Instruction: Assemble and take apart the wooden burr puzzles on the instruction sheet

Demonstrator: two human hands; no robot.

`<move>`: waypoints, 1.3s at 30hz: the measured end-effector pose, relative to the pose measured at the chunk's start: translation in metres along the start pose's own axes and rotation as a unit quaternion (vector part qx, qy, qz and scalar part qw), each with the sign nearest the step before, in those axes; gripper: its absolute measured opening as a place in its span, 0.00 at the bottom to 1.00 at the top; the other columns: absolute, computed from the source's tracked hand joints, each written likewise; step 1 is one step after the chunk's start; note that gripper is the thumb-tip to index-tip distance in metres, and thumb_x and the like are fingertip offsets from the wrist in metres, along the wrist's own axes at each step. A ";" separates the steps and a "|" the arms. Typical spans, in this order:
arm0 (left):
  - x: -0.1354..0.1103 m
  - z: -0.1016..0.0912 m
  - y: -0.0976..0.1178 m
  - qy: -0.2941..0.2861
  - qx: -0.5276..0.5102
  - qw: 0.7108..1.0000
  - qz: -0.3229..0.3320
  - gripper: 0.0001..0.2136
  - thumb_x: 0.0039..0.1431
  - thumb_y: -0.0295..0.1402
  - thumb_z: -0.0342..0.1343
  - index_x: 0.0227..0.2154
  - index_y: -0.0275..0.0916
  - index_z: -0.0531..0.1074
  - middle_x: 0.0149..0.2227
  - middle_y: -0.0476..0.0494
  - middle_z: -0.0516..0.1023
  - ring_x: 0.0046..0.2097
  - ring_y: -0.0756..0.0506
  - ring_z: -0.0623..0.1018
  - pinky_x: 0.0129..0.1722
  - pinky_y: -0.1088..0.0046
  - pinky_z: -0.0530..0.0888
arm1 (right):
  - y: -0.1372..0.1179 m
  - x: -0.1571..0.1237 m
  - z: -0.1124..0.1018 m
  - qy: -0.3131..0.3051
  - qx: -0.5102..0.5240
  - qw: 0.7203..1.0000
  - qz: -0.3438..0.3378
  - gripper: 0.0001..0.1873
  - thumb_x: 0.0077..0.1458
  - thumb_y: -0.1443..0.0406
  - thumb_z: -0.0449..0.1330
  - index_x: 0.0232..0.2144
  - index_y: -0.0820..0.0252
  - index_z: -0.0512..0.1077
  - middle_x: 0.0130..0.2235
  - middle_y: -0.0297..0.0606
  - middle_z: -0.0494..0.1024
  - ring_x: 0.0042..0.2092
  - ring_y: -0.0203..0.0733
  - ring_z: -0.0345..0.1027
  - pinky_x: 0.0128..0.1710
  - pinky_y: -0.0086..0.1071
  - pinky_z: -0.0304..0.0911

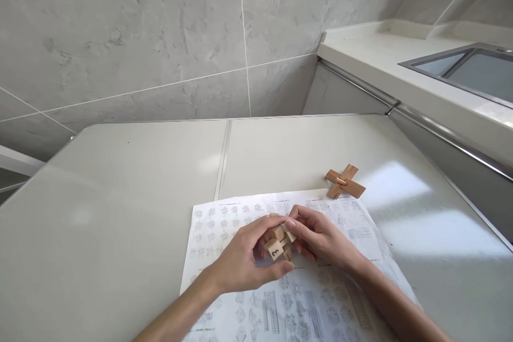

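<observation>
Between my two hands, above a printed paper sheet (228,264), is a wooden interlocking puzzle (277,245) made of light and darker blocks. One block end facing me bears a dark "3"-like mark. My left hand (254,254) curls around the puzzle from the left, its thumb along the near side. From the right, my right hand (316,235) pinches a pale piece of it with thumb and forefinger. The fingers partly cover the puzzle, so its far side is hidden.
A second wooden puzzle (344,181), cross-shaped, lies at the sheet's far right edge. The white folding table (120,197) has a seam down its middle. Behind it is a grey tiled wall (180,21); a counter (360,48) with a sink (465,72) stands at the right.
</observation>
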State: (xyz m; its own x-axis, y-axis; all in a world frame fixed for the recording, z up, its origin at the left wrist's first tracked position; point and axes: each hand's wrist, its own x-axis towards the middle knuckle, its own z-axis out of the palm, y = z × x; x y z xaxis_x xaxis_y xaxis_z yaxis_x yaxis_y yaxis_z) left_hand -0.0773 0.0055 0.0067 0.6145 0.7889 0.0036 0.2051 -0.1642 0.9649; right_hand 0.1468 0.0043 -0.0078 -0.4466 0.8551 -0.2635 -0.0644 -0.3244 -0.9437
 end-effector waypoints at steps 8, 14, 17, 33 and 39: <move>0.000 0.000 0.004 0.001 0.005 0.999 -0.033 0.18 0.77 0.45 0.49 0.59 0.45 0.74 0.43 0.42 0.81 0.38 0.46 0.78 0.40 0.68 0.77 | -0.007 -0.004 0.001 -0.035 -0.042 0.998 -0.037 0.22 0.69 0.44 0.61 0.38 0.56 0.69 0.28 0.28 0.69 0.25 0.33 0.59 0.26 0.30 0.54; -0.001 -0.001 0.005 0.018 -0.035 0.998 -0.046 0.19 0.77 0.46 0.49 0.62 0.44 0.71 0.42 0.41 0.82 0.39 0.44 0.80 0.39 0.67 0.78 | -0.010 -0.005 0.003 -0.044 -0.056 0.997 -0.031 0.21 0.67 0.46 0.65 0.39 0.56 0.70 0.28 0.27 0.66 0.27 0.34 0.54 0.27 0.31 0.51; 0.000 -0.001 0.006 0.012 -0.044 0.998 -0.034 0.19 0.78 0.46 0.46 0.60 0.43 0.72 0.38 0.43 0.81 0.37 0.44 0.80 0.38 0.67 0.77 | -0.011 -0.005 0.004 -0.043 -0.069 0.996 -0.027 0.22 0.69 0.45 0.61 0.37 0.57 0.69 0.27 0.28 0.66 0.27 0.34 0.57 0.27 0.30 0.53; -0.002 0.005 0.005 0.012 -0.071 0.994 -0.083 0.33 0.58 0.43 0.73 0.62 0.49 0.66 0.44 0.45 0.77 0.34 0.49 0.71 0.33 0.71 0.71 | -0.004 -0.001 0.000 -0.028 -0.015 0.999 -0.023 0.22 0.71 0.44 0.57 0.39 0.55 0.68 0.23 0.29 0.75 0.21 0.34 0.64 0.23 0.29 0.59; 0.003 -0.001 0.010 0.147 -0.137 0.970 -0.138 0.33 0.59 0.46 0.73 0.62 0.46 0.66 0.43 0.44 0.77 0.43 0.44 0.77 0.42 0.69 0.75 | -0.003 -0.002 0.004 0.050 -0.053 0.995 -0.062 0.19 0.73 0.46 0.55 0.47 0.55 0.70 0.25 0.28 0.73 0.23 0.34 0.62 0.25 0.30 0.59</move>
State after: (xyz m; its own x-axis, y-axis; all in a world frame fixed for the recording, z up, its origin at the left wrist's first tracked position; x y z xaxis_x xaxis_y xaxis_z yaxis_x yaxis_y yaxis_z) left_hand -0.0743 0.0069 0.0165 0.3127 0.9219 -0.2286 0.0962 0.2087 0.9732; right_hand 0.1445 0.0020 -0.0033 -0.3493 0.9237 -0.1573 -0.0159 -0.1737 -0.9847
